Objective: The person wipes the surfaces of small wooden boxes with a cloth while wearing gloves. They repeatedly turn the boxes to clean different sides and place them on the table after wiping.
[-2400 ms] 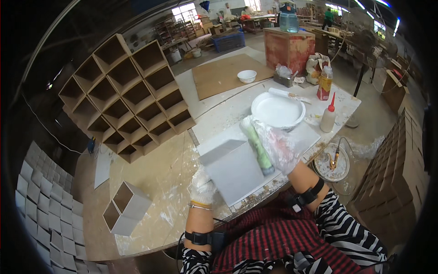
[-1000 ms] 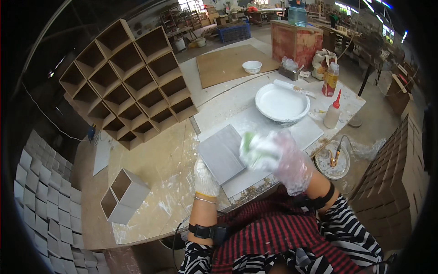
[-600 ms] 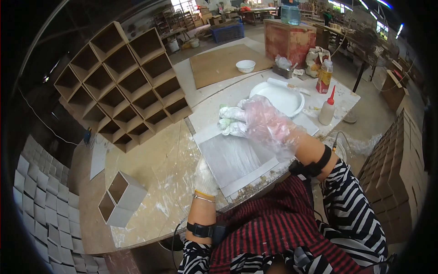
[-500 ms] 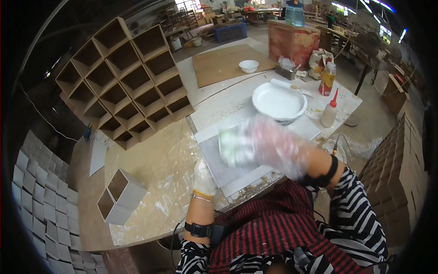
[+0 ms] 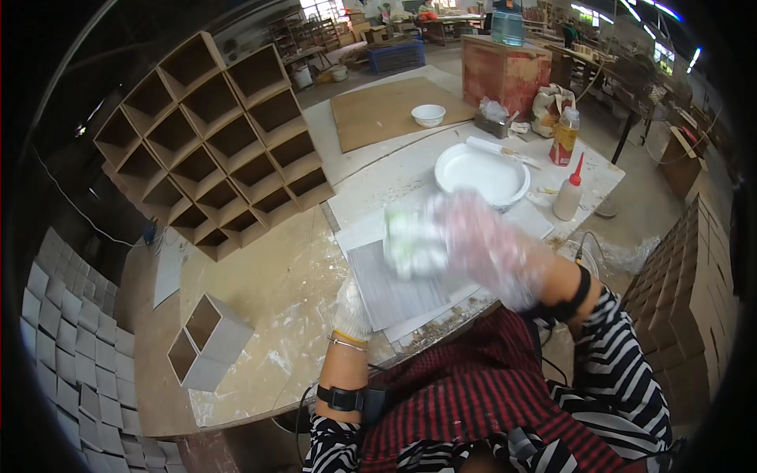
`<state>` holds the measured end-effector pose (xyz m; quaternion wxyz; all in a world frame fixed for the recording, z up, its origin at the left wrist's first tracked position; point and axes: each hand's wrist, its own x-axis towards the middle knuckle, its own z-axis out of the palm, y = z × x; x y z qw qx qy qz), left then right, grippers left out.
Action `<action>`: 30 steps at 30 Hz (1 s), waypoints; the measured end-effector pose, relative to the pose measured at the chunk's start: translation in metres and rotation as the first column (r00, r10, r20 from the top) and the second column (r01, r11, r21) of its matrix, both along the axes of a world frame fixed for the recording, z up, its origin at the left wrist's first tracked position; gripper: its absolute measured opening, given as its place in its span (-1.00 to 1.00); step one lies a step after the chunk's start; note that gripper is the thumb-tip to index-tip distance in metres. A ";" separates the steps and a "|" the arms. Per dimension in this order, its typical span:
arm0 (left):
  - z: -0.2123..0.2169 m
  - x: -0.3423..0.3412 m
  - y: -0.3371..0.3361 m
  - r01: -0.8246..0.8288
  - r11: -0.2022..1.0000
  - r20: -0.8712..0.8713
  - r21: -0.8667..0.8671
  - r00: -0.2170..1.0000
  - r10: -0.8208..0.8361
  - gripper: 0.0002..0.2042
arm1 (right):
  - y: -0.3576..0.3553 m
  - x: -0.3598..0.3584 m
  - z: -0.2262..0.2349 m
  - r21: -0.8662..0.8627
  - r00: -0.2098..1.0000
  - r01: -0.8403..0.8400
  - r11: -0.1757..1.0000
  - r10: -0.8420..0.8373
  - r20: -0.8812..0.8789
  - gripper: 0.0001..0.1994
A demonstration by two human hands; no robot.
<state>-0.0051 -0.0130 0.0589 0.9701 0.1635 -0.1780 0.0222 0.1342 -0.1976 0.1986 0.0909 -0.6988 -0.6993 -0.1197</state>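
A flat grey panel (image 5: 394, 288) with streaky whitish marks lies near the front edge of the worktable, over a white sheet. My left hand (image 5: 352, 306), in a white knit glove, is closed at the panel's left edge; its fingertips are partly hidden. Above the panel's far right part, my right hand (image 5: 481, 240) is smeared by motion and wears a clear plastic glove over a pinkish one. It grips a pale green and white wad (image 5: 412, 243), like a cloth or sponge. Just beyond stands a round white basin (image 5: 482, 175) of white liquid.
A brown compartment shelf (image 5: 213, 150) stands at the left, with a grey two-compartment box (image 5: 217, 347) nearer. A white bowl (image 5: 428, 116), red-capped squeeze bottle (image 5: 568, 197) and larger bottle (image 5: 564, 138) stand farther back. Grey boxes (image 5: 79, 355) and brown compartment units (image 5: 682, 276) are stacked on either side.
My right hand and the wad have shifted slightly to the right, uncovering more of the grey panel's streaked surface. My left hand stays at the panel's edge.
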 end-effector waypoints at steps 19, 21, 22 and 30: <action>-0.009 -0.008 0.022 -0.224 0.942 0.022 0.251 0.974 0.226 -0.52 | -0.020 -0.015 -0.011 0.102 0.988 -0.119 0.988 0.107 0.112 -0.56; -0.003 -0.009 0.017 -0.164 0.958 0.041 0.234 0.987 0.159 -0.52 | -0.033 -0.027 -0.012 -0.071 0.997 -0.072 0.995 0.073 0.006 -0.57; -0.002 -0.011 0.014 -0.136 0.964 0.046 0.227 0.991 0.129 -0.52 | -0.026 -0.018 -0.013 0.022 0.997 -0.081 0.996 0.081 0.015 -0.59; 0.010 -0.017 0.004 -0.364 0.805 -0.124 0.469 0.875 0.468 -0.62 | 0.004 0.038 -0.013 0.271 0.751 0.284 0.920 -0.037 -0.659 -0.69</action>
